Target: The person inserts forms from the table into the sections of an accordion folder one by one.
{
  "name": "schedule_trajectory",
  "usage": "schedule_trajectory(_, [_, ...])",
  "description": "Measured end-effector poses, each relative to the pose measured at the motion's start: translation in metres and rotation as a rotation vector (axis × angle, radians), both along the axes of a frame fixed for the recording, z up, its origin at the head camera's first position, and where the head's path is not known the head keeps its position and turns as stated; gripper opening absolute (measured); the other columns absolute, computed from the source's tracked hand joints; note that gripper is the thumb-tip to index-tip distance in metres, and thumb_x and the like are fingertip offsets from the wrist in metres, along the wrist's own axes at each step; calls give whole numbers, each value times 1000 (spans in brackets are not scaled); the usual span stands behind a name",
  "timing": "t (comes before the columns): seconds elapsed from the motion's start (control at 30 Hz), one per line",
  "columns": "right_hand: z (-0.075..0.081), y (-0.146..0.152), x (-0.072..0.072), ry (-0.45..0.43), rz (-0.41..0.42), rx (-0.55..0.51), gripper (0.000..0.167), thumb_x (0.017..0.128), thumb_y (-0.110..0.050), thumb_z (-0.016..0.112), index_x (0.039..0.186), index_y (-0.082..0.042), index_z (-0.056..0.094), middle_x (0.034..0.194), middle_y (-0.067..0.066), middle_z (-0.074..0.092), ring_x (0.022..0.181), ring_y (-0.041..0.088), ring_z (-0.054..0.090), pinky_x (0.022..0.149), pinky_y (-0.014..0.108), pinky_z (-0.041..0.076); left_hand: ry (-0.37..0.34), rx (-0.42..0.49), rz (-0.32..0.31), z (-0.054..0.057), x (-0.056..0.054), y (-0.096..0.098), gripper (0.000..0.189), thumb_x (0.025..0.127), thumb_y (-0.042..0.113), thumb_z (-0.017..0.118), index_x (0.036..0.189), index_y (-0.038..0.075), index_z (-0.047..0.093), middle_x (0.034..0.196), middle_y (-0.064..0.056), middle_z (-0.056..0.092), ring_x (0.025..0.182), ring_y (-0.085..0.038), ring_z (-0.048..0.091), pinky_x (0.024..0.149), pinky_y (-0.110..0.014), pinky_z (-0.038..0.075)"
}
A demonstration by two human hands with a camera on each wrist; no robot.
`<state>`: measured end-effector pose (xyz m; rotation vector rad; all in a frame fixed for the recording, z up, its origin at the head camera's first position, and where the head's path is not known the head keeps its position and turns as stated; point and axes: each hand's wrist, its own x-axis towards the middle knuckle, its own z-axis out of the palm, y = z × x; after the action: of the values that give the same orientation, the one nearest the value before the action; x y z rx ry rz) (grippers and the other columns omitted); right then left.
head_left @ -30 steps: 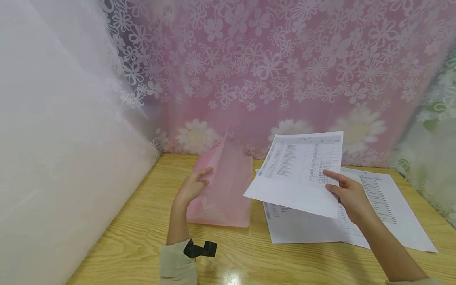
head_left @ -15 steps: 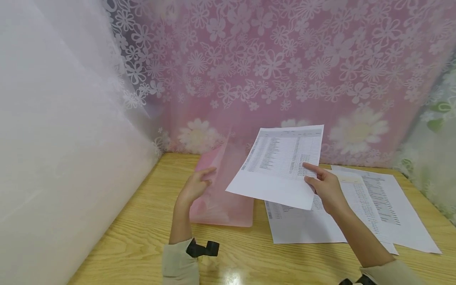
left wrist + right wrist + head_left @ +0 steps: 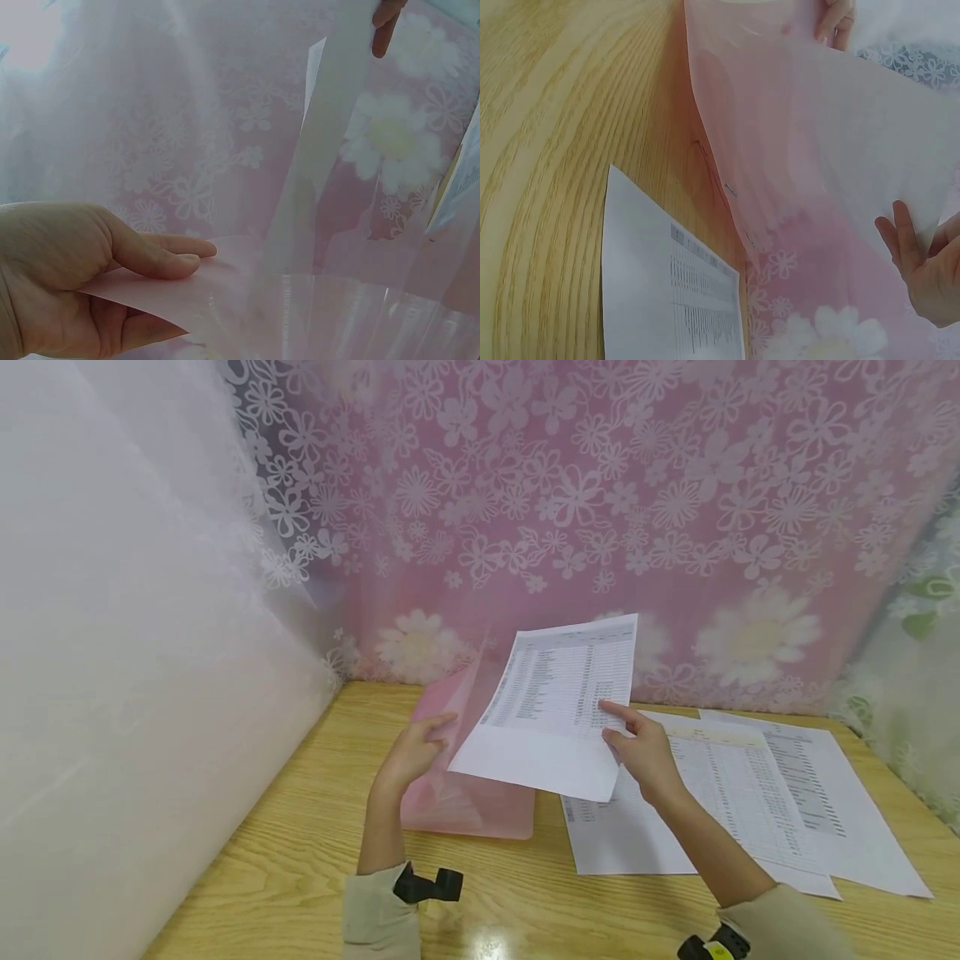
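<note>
My left hand (image 3: 408,756) pinches the raised cover of a pink translucent folder (image 3: 480,818), which lies on the table at centre left. In the left wrist view the thumb is on top of the pink cover (image 3: 150,289) and fingers are beneath it. With thumb and fingers my right hand (image 3: 641,752) grips a printed sheet of paper (image 3: 555,693) by its right edge. The sheet is tilted in the air, its left part overlapping the folder in the head view. From the right wrist, the sheet's pale back (image 3: 892,135) shows beside the folder's clear layers (image 3: 742,97).
Overlapping printed sheets lie at the right of the wooden table (image 3: 285,877), one with a yellowish header band (image 3: 720,737) and another farther right (image 3: 862,835). A pink floral curtain (image 3: 570,527) hangs behind, and a white sheet wall (image 3: 150,652) rises at left.
My right hand has carried the sheet leftward, from above the other papers to over the folder, uncovering more of those papers. The left hand still holds the folder's cover in about the same place.
</note>
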<state>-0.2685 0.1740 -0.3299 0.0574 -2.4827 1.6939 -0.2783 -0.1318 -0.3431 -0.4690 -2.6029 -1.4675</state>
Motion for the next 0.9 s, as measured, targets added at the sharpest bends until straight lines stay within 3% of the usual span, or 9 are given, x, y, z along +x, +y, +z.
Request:
schedule_trajectory(0.27, [-3,-6,-2,15,5,45,45,92,-4,48,137,-4,43,139,23,36,114,35,46,73,24,47,0,5,-4,0,-1,0,45,83,-9,48,128,-5,50,132,-19,47,124,-30,37,97,-43,32])
schedule_trajectory(0.4, [-4,-9,-4,12,49,55,45,92,-4,48,137,-3,42,137,26,37,105,36,52,70,27,49,-6,-36,13,1,0,1,45,84,-7,48,129,-3,50,132,-18,47,111,-30,46,85,-40,40])
schedule_trajectory(0.5, [-5,-12,-6,-5,80,37,46,92,-3,47,137,-2,42,134,27,39,98,35,55,68,29,50,-5,-65,20,2,0,2,46,84,-6,48,129,-1,51,132,-17,47,103,-30,48,80,-38,40])
schedule_trajectory(0.7, [-8,-17,-13,-62,95,3,45,91,-2,47,136,-2,43,132,26,42,99,32,54,68,29,50,-19,-68,4,3,3,5,44,86,-6,48,130,-3,50,133,-15,47,117,-27,43,94,-41,34])
schedule_trajectory(0.8, [-9,-17,-18,-83,114,-10,46,91,-1,48,136,-1,42,130,25,44,98,30,55,69,30,50,-11,-84,0,3,3,6,43,86,-6,48,129,-3,50,132,-15,48,119,-27,42,95,-41,34])
schedule_trajectory(0.9, [-9,-16,-23,-110,140,-26,46,90,0,48,136,0,42,129,26,45,95,26,56,69,29,50,-6,-104,2,3,4,7,43,86,-6,49,129,-1,51,131,-13,49,111,-26,46,89,-39,37])
